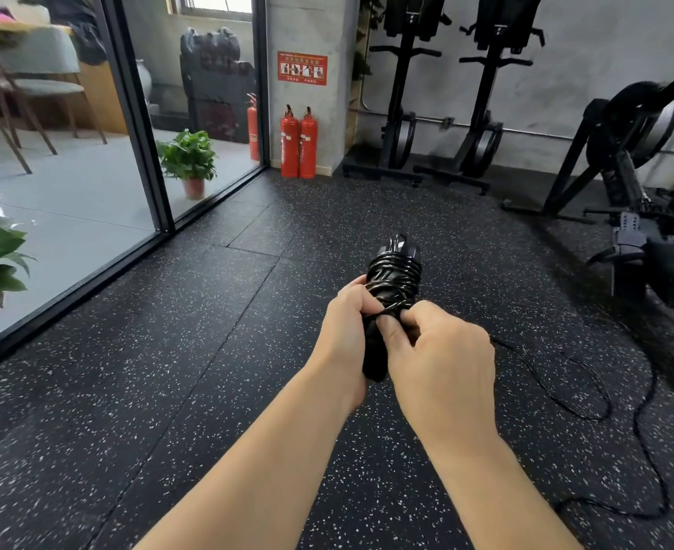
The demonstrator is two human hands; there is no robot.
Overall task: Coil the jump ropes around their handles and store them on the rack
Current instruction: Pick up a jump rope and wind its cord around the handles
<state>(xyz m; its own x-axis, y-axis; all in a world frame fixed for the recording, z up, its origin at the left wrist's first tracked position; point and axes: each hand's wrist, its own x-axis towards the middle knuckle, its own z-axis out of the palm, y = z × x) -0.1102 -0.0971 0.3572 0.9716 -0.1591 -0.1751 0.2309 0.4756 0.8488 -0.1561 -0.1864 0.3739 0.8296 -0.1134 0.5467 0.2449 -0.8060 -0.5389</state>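
Observation:
I hold a black jump rope's handles (pixel 395 271) upright in front of me, with several turns of glossy black cord wound around their upper part. My left hand (pixel 345 331) grips the handles from the left, fingers curled round them. My right hand (pixel 442 351) pinches the cord against the handles just below the coil. The loose rest of the rope (pixel 641 410) trails from my right hand across the floor to the right in wide loops. No storage rack can be made out for certain.
Speckled black rubber floor (pixel 168 391) all around. Two red fire extinguishers (pixel 299 142) stand by the concrete pillar. Upright black rowing machines (pixel 442 93) line the back wall; another machine (pixel 645 172) sits at right. Glass partition (pixel 137 113) and potted plants (pixel 188 160) at left.

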